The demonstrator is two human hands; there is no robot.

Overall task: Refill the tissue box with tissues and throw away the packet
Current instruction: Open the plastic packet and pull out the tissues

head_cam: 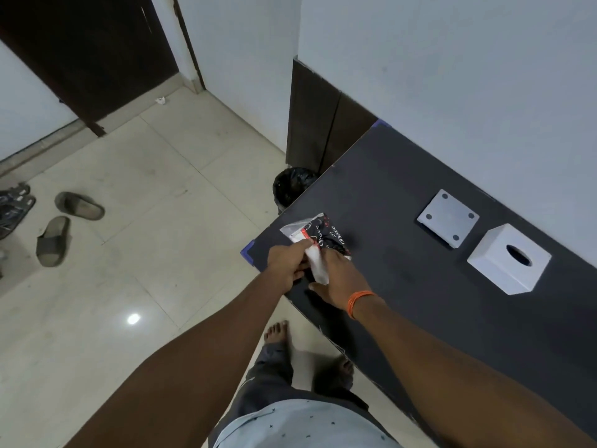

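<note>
Both my hands meet at the table's (420, 295) near-left corner: my left hand (287, 263) pinches the white tissues (317, 268), my right hand (339, 282) lies flat on the packet (326, 232). The tissue box (507, 258) stands well right, its base plate (448, 218) beside it.

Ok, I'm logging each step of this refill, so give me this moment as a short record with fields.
surface: dark table against the wall
packet: black printed tissue packet near the table's left corner, open end clear
tissues: white wad partly out of the packet
left hand: left hand gripping the tissues
right hand: right hand resting on the packet
tissue box: white cover and its base plate lie apart
bin: black-lined bin beyond the table edge
</note>
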